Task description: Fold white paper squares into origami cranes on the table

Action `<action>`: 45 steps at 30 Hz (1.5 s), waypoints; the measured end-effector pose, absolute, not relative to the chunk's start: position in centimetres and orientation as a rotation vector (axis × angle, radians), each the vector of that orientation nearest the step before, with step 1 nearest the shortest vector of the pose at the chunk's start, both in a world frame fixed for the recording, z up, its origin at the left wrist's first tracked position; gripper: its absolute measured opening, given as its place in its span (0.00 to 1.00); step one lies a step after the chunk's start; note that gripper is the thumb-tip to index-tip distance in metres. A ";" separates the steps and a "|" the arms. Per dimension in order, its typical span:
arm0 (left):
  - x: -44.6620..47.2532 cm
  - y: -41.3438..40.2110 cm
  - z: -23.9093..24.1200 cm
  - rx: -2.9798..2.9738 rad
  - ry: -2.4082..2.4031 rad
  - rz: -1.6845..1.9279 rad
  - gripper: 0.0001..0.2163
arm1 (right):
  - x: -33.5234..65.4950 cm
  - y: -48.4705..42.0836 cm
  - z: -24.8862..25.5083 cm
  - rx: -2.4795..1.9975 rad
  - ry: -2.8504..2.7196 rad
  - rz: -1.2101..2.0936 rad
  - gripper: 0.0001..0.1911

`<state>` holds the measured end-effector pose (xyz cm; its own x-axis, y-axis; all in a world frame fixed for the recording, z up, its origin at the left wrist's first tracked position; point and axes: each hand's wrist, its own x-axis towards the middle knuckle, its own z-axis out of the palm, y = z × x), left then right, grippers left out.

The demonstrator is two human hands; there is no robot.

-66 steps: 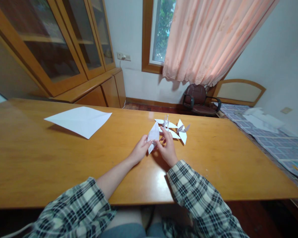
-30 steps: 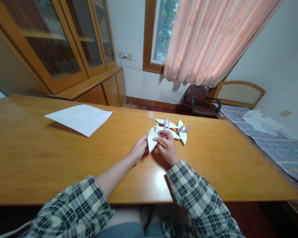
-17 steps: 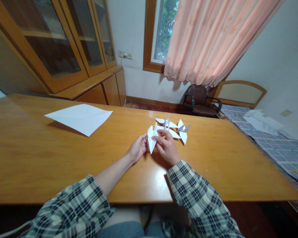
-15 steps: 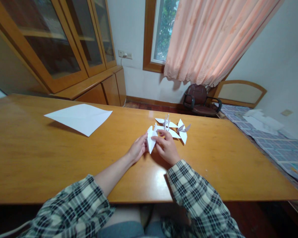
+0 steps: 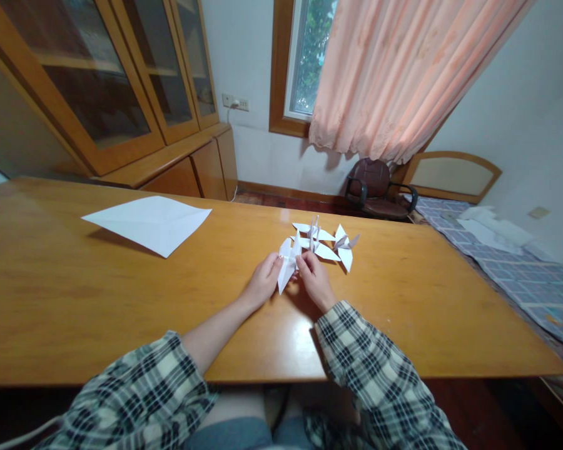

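Between my two hands is a white folded paper crane (image 5: pixel 287 267), held a little above the table. My left hand (image 5: pixel 263 280) pinches its left side, thumb on top. On its right side, the thumb and fingers of my right hand (image 5: pixel 315 281) are closed on the paper; some fingertips are hidden beneath it. Just beyond my right hand, finished-looking paper cranes stand close together: one (image 5: pixel 326 251) nearest, another (image 5: pixel 323 232) behind it, and a third (image 5: pixel 343 245) to the right with wings spread.
A large creased sheet of white paper (image 5: pixel 154 224) lies at the left on the wooden table (image 5: pixel 122 312). Past the far edge are a glass-door cabinet (image 5: pixel 169 144) and a brown armchair (image 5: pixel 373 184). A bed (image 5: pixel 507 250) stands at the right.
My right fingers have shifted from the crane's top to its right edge. The crane has turned slightly and its wings look more spread. My left thumb now lies over its left side.
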<state>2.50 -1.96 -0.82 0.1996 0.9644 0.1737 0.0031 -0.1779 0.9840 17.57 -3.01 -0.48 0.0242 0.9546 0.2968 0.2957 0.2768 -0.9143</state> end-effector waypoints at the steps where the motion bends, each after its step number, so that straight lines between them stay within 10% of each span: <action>1: 2.4 -2.1 -0.7 1.508 1.015 1.190 0.17 | 17.5 -2.9 -0.6 -1.201 -1.505 0.848 0.18; 45: 2.8 -1.9 -1.2 1.593 0.993 1.144 0.16 | 17.3 -2.6 -0.6 -0.987 -1.354 0.930 0.14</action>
